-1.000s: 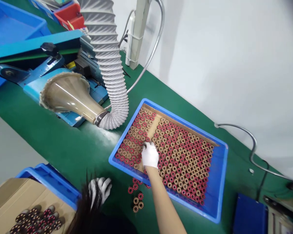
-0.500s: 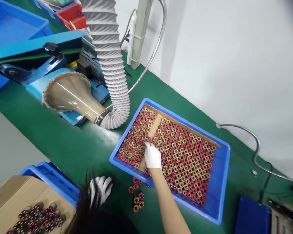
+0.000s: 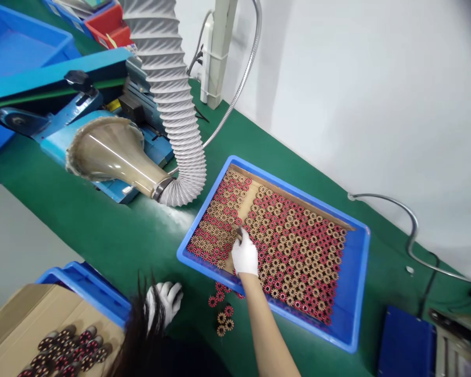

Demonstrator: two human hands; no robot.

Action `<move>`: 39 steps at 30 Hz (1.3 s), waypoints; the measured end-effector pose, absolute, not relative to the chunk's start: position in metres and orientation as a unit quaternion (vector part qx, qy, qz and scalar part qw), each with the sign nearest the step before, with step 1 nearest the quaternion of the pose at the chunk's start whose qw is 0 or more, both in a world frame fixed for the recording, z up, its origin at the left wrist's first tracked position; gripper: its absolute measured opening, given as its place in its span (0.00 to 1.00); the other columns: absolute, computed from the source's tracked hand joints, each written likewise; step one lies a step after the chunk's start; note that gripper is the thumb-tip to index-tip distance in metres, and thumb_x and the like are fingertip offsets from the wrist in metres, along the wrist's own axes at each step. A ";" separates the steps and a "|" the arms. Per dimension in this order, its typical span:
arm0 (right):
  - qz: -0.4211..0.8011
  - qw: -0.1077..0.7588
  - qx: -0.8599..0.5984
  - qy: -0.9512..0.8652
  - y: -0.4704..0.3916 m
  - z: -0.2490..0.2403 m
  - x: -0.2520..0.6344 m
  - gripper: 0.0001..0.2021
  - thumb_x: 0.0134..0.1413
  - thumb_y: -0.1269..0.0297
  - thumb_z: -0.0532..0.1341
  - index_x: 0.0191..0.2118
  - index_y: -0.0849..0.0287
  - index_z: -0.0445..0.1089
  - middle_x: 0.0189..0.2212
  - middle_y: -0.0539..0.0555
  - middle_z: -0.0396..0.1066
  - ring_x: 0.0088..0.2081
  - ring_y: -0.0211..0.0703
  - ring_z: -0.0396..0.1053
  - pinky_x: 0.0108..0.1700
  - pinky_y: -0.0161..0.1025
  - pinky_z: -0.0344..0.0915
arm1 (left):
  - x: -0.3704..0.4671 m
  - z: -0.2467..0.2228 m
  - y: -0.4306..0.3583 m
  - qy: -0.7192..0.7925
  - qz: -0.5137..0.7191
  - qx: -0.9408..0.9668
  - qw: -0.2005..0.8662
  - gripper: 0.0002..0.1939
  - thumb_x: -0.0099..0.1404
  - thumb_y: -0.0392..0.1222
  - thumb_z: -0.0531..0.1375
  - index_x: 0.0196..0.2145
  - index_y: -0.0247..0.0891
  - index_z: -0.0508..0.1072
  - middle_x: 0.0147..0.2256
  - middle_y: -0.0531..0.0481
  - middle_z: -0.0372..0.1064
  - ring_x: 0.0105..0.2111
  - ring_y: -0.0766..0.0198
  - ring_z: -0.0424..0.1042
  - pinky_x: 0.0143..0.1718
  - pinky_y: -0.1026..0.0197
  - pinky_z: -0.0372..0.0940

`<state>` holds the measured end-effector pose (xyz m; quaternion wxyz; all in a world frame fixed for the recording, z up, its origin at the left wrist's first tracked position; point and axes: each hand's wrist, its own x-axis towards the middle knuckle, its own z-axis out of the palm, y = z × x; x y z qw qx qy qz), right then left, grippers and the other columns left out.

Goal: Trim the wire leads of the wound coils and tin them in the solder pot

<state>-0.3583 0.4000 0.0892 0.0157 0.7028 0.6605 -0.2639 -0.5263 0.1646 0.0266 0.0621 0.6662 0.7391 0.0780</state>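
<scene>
My right hand (image 3: 245, 255), in a white glove, reaches over the blue tray (image 3: 179, 255). Its thumb and fingers pinch a small slotted motor core (image 3: 239, 233), dark on its side, above the strip of bare cardboard between two groups of cores. Many more star-shaped cores (image 3: 294, 246), some red-faced and some tan, stand packed in rows in the tray. My left hand (image 3: 165, 303), also gloved, rests on the green table with fingers curled; anything inside it is hidden. Hair covers part of that hand. Several loose cores (image 3: 222, 317) lie between my hands, outside the tray.
A cardboard-lined box (image 3: 13, 327) with more cores stands at lower left. Beyond my left hand is a blue belt machine (image 3: 55, 73) with a funnel hood (image 3: 113, 152) and a grey ribbed hose (image 3: 180, 120). A metal conduit (image 3: 412, 225) crosses the right side by the wall.
My right hand has shifted slightly, and the core in its fingers now shows more clearly. My left hand stays where it was. The whole view has moved a little.
</scene>
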 end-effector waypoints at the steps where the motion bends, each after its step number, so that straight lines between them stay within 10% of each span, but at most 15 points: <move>1: -0.265 0.015 0.706 0.657 0.402 0.090 -0.359 0.20 0.56 0.69 0.49 0.56 0.57 0.56 0.41 0.56 0.73 0.37 0.42 0.72 0.40 0.34 0.64 | -0.526 0.026 0.164 0.739 0.079 0.667 0.062 0.07 0.61 0.42 0.55 0.37 0.40 0.70 0.32 0.48 0.66 0.31 0.60 0.64 0.32 0.56 0.57; 7: -0.272 0.023 0.702 0.658 0.427 0.096 -0.359 0.27 0.54 0.70 0.49 0.61 0.57 0.45 0.42 0.58 0.71 0.38 0.44 0.72 0.40 0.36 0.64 | -0.524 0.022 0.161 0.744 0.080 0.661 0.062 0.11 0.64 0.47 0.53 0.40 0.38 0.66 0.38 0.47 0.64 0.35 0.62 0.65 0.37 0.55 0.63; 28: -0.279 0.032 0.676 0.681 0.434 0.097 -0.363 0.25 0.50 0.72 0.51 0.57 0.58 0.56 0.33 0.60 0.74 0.33 0.49 0.72 0.36 0.41 0.65 | -0.524 0.027 0.164 0.742 0.066 0.664 0.061 0.11 0.64 0.47 0.53 0.39 0.39 0.66 0.37 0.48 0.64 0.33 0.64 0.64 0.36 0.57 0.62; 34: -0.253 -0.071 0.684 0.680 0.396 0.133 -0.333 0.20 0.58 0.64 0.47 0.56 0.57 0.54 0.51 0.57 0.64 0.48 0.40 0.65 0.51 0.35 0.58 | -0.525 0.033 0.169 0.743 0.053 0.664 0.067 0.08 0.60 0.42 0.56 0.37 0.40 0.69 0.31 0.50 0.64 0.29 0.61 0.61 0.31 0.57 0.54; 39: -0.222 -0.126 0.748 0.613 0.286 0.131 -0.283 0.16 0.55 0.55 0.50 0.40 0.61 0.66 0.37 0.59 0.70 0.38 0.43 0.69 0.45 0.40 0.64 | -0.526 0.038 0.171 0.740 0.043 0.667 0.081 0.08 0.60 0.43 0.56 0.36 0.42 0.70 0.30 0.49 0.66 0.28 0.59 0.61 0.30 0.57 0.51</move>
